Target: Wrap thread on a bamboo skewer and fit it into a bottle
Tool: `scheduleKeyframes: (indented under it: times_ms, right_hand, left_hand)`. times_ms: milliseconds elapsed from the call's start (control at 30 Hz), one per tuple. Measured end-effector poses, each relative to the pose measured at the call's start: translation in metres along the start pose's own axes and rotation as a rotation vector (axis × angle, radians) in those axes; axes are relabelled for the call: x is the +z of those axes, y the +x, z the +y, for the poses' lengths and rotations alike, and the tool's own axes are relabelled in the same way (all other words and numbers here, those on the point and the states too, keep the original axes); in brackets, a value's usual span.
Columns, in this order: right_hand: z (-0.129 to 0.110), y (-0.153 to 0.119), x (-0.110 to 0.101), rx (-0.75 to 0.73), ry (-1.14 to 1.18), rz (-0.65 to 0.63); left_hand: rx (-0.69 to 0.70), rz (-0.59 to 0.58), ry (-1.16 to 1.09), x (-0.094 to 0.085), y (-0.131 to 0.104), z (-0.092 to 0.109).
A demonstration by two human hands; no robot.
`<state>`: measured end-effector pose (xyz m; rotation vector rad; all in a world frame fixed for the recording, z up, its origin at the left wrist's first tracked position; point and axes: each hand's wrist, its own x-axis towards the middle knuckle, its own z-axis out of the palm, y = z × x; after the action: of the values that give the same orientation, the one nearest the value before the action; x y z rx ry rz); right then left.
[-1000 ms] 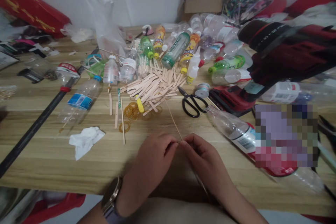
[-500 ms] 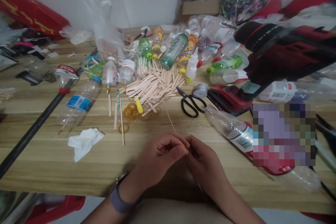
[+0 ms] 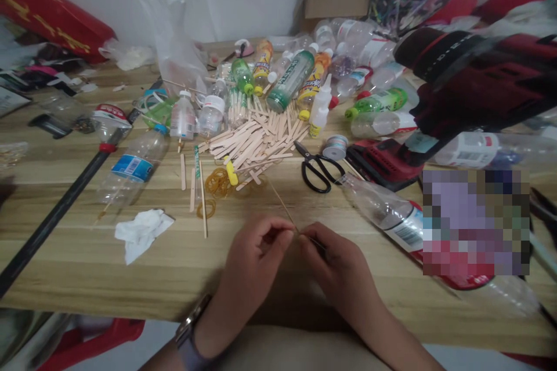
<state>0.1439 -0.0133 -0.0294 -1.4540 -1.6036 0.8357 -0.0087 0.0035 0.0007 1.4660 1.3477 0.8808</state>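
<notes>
The wooden counter (image 3: 78,266) spans the view and carries all the articles listed below. A long black pole (image 3: 56,208) lies slantwise on its left side. At the right stands a red and black power drill (image 3: 470,81), its base on the counter. A translucent white bag (image 3: 178,40) stands toward the rear left, and a cardboard box (image 3: 336,7) lies at the back, behind a cluster of plastic bottles. A pile of flat wooden sticks (image 3: 261,136) spreads over the middle, in front of the bottles. A clear bottle with a red label (image 3: 391,214) lies on its side to the right of the hands; a blue-labelled bottle (image 3: 133,168) lies at left.

Near the front edge, the left hand (image 3: 256,264) and right hand (image 3: 343,264) are raised close together, fingertips nearly meeting. The right grip is narrow, pinching a thin stick (image 3: 284,204); the left grip is also narrow, its fingertips at the same stick, though whether they pinch it cannot be told.

Smaller items follow: black-handled scissors (image 3: 310,156), between pile and drill; a crumpled white paper (image 3: 143,235), left of the hands; a spool (image 3: 335,148), just beside the scissors; rubber bands (image 3: 217,184), before the pile. Slenderest is the thin stick, running from the pile's near edge back to the fingers.
</notes>
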Motion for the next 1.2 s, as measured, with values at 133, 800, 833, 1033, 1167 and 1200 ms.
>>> scheduleKeyframes:
  times_ms: [133, 800, 833, 1033, 1167, 1200]
  right_hand:
    - [0.001, -0.001, 0.001, -0.032, 0.018, -0.013]
    - [0.01, -0.011, -0.008, -0.02, -0.071, -0.093]
    - [0.009, -0.011, -0.008, -0.025, -0.072, -0.093]
    - [0.006, -0.011, -0.007, -0.03, -0.093, -0.097]
    - [0.006, -0.013, -0.007, -0.016, -0.113, -0.128]
    - [0.005, -0.014, -0.007, -0.014, -0.115, -0.136]
  left_hand:
    - [0.035, -0.08, 0.073, 0.005, 0.0, 0.0]
    - [-0.142, -0.361, 0.08, -0.003, 0.014, 0.005]
    - [-0.153, -0.366, 0.055, -0.003, 0.014, 0.005]
    - [-0.163, -0.342, 0.158, -0.002, 0.013, 0.007]
    - [-0.192, -0.368, 0.233, 0.0, 0.014, 0.007]
    - [-0.191, -0.372, 0.247, 0.0, 0.014, 0.006]
